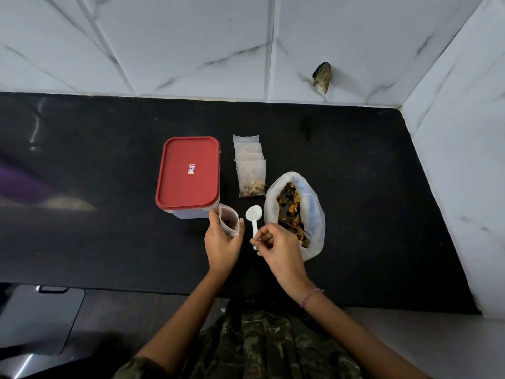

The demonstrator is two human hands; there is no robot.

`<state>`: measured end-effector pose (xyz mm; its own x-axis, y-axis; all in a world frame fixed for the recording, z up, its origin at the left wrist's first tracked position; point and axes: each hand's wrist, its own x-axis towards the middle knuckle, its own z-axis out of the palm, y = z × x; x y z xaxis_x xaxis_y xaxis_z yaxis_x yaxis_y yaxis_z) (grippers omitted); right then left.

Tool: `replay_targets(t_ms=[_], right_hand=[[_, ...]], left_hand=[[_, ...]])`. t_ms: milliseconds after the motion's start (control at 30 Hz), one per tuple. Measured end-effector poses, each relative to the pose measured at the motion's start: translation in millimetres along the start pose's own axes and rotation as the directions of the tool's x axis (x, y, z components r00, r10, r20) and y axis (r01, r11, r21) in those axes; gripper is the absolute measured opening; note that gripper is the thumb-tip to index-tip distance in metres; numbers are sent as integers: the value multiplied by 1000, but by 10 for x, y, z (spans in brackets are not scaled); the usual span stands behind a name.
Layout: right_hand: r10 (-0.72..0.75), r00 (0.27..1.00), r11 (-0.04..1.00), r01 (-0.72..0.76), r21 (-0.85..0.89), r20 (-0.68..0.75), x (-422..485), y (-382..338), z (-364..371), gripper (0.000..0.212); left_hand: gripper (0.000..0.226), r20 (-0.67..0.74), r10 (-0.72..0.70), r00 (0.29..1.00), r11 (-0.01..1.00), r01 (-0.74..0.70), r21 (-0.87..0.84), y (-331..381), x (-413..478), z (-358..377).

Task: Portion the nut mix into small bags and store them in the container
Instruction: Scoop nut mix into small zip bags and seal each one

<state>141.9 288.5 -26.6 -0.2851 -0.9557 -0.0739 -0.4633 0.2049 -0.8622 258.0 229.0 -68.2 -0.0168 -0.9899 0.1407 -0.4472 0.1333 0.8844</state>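
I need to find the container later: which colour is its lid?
The container's lid is red with a small label in the middle, seen clearly in the head view.

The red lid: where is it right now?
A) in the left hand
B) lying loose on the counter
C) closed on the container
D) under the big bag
C: the red lid sits on the clear container; the left hand holds a small bag.

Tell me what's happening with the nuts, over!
Left hand holds small clear zip bag, open, some mix inside. Right hand pinches white plastic spoon, scoop empty. Red-lidded plastic container closed, filled clear bags waiting beside it. Nothing in the way.
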Motion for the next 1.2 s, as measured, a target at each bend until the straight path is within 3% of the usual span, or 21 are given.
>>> replay_targets(t_ms=[100, 267, 633, 933, 1067, 1133, 1200], right_hand=[[-9, 999, 989, 15, -144, 42, -3, 43, 114, 12], [-54, 997, 949, 66, -309, 48, -31, 149, 238, 8], [-34, 998, 925, 51, -377, 53, -18, 220, 276, 17], [-113, 993, 878, 111, -465, 23, 11, 162, 90, 17], [-160, 985, 944, 135, -303, -59, 53, 35, -90, 14], [-153, 982, 984, 141, -110, -114, 135, -41, -185, 11], [-58, 990, 987, 76, 140, -127, 234, -111, -250, 9]], left_hand=[[43, 2, 3, 1000, 1000, -3, -17, -22, -37, -60], [35, 47, 35, 998, 997, -31, -77, -19, -77, -111], [36, 129, 132, 983, 978, -108, -178, 26, -52, -142], [36, 196, 140, 971, 972, -97, -215, 114, 40, -133], [44, 278, 153, 948, 964, -82, -252, 171, 103, -145], [48, 360, 168, 918, 958, -65, -280, 188, 145, -150], [58, 457, 160, 875, 962, -35, -269, 181, 195, -137]])
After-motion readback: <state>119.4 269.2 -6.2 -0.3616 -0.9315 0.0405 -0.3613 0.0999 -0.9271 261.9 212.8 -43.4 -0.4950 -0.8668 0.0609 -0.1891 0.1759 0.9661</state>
